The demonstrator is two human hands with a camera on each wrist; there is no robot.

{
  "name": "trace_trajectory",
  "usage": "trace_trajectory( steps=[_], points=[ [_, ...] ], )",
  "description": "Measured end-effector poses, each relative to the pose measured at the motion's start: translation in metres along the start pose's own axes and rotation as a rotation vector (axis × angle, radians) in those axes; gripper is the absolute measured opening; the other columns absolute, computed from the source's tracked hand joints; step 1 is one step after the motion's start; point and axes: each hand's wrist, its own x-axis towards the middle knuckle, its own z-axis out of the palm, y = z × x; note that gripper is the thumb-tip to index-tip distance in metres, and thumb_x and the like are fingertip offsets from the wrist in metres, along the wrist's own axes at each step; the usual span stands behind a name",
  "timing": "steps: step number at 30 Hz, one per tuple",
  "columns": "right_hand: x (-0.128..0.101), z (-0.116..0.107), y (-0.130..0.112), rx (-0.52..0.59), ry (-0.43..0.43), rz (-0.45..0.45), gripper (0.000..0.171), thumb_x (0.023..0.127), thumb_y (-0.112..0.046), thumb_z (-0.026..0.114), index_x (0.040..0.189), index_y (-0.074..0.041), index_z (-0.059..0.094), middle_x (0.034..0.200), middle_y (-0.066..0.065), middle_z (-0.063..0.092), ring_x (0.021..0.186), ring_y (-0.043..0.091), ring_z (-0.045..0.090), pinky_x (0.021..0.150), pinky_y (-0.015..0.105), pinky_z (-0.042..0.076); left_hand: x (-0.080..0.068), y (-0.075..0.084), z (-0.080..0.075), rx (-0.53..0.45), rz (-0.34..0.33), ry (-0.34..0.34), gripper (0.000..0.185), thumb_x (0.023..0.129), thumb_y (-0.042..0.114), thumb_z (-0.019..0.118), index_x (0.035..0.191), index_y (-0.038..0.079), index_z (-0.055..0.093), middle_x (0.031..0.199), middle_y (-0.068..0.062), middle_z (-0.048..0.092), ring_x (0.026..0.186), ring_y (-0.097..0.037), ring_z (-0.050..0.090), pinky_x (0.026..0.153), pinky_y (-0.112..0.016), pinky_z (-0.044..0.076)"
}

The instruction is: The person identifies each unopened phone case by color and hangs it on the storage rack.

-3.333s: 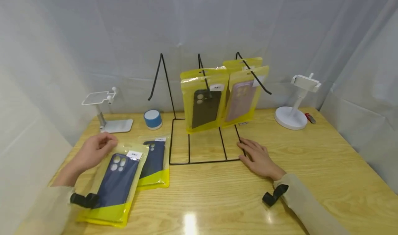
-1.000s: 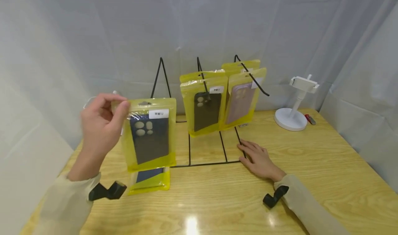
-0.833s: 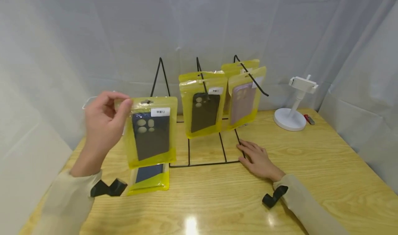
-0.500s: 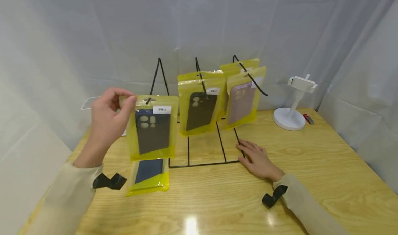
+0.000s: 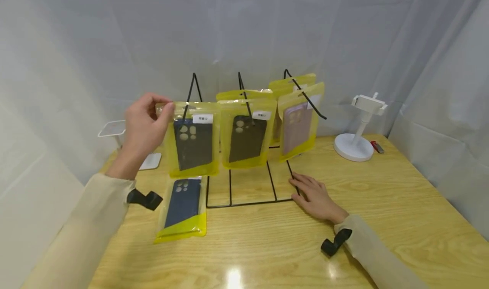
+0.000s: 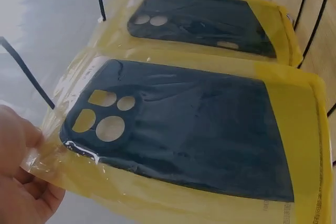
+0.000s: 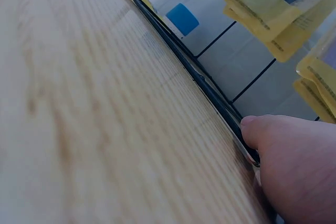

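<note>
My left hand (image 5: 145,121) pinches the top left corner of a yellow-edged bag with a dark blue phone case (image 5: 194,147), held upright at the left hook of a black wire display rack (image 5: 252,203). The hook overlaps the bag's hang hole, its tip showing in front. In the left wrist view, the held phone case (image 6: 194,124) fills the foreground. My right hand (image 5: 315,197) rests on the rack's front right base corner, fingers extended over the wire; the right wrist view shows the thumb (image 7: 254,129) against it. Another bagged blue phone case (image 5: 183,202) lies on the table below.
Bagged black phone cases (image 5: 248,140) hang on the middle hook, bagged pinkish ones (image 5: 297,125) on the right hook. A white phone stand (image 5: 354,147) stands at right beside a red and grey item (image 5: 377,147). Another stand (image 5: 112,129) is behind my left arm. A blue cylinder (image 7: 182,19) shows in the right wrist view.
My left hand has lifted the bagged blue phone case off the table, then moved it right, up and back to the left hook. My right hand has stayed on the rack base.
</note>
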Motion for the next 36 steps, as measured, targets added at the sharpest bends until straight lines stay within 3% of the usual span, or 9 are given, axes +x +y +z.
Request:
trace_trajectory(
  steps=[4,14,26,28,31,34,36],
  points=[
    [0.000,-0.001,0.000,0.002,0.001,0.000,0.050,0.100,-0.031,0.051,0.144,-0.009,0.045,0.154,0.012,0.034,0.139,0.037,0.031,0.099,0.063,0.028,0.012,-0.003,0.003,0.013,-0.028,-0.025,0.024,0.097,0.022,0.057,0.106,0.000,0.064,0.074,-0.002,0.050,0.051,-0.008,0.034,0.047,-0.020,0.029],
    [0.001,-0.002,-0.001,0.001,0.004,-0.008,0.050,0.099,-0.031,0.052,0.143,-0.008,0.046,0.154,0.013,0.035,0.139,0.037,0.032,0.098,0.063,0.028,0.047,-0.007,0.009,0.064,-0.110,-0.133,0.027,0.098,0.024,0.054,0.110,0.002,0.063,0.089,-0.009,0.059,0.055,-0.009,0.040,0.045,-0.020,0.033],
    [0.002,-0.004,-0.002,0.011,-0.005,-0.007,0.051,0.099,-0.030,0.053,0.143,-0.008,0.045,0.154,0.013,0.034,0.139,0.037,0.031,0.100,0.063,0.027,0.064,-0.009,0.009,0.111,-0.140,-0.208,0.032,0.099,0.029,0.052,0.116,0.003,0.060,0.091,-0.008,0.059,0.057,-0.013,0.041,0.048,-0.024,0.035],
    [0.002,-0.005,-0.002,0.010,-0.006,-0.009,0.050,0.099,-0.030,0.053,0.143,-0.008,0.045,0.154,0.013,0.034,0.139,0.037,0.031,0.100,0.063,0.027,0.064,-0.009,0.009,0.106,-0.147,-0.214,0.032,0.099,0.028,0.052,0.116,0.003,0.060,0.094,-0.009,0.059,0.063,-0.015,0.045,0.053,-0.026,0.038],
    [0.002,-0.006,-0.003,0.014,-0.009,-0.007,0.050,0.099,-0.030,0.053,0.144,-0.008,0.045,0.154,0.013,0.034,0.140,0.037,0.030,0.100,0.063,0.026,0.062,-0.007,0.006,0.090,-0.169,-0.234,0.034,0.099,0.029,0.051,0.120,0.003,0.057,0.108,-0.013,0.062,0.086,-0.020,0.054,0.074,-0.031,0.047],
    [0.002,-0.006,-0.004,0.015,-0.014,-0.007,0.051,0.099,-0.030,0.053,0.144,-0.008,0.045,0.154,0.013,0.034,0.140,0.037,0.030,0.100,0.063,0.026,0.060,-0.005,0.003,0.076,-0.188,-0.250,0.039,0.099,0.031,0.051,0.125,0.003,0.054,0.125,-0.014,0.059,0.110,-0.024,0.052,0.093,-0.039,0.044],
    [0.002,-0.006,-0.004,0.015,-0.016,-0.008,0.051,0.099,-0.030,0.053,0.144,-0.008,0.045,0.154,0.013,0.034,0.140,0.037,0.030,0.100,0.063,0.026,0.056,-0.002,0.001,0.079,-0.186,-0.257,0.041,0.099,0.033,0.050,0.127,0.004,0.052,0.128,-0.013,0.057,0.113,-0.025,0.052,0.092,-0.040,0.045]
  ],
)
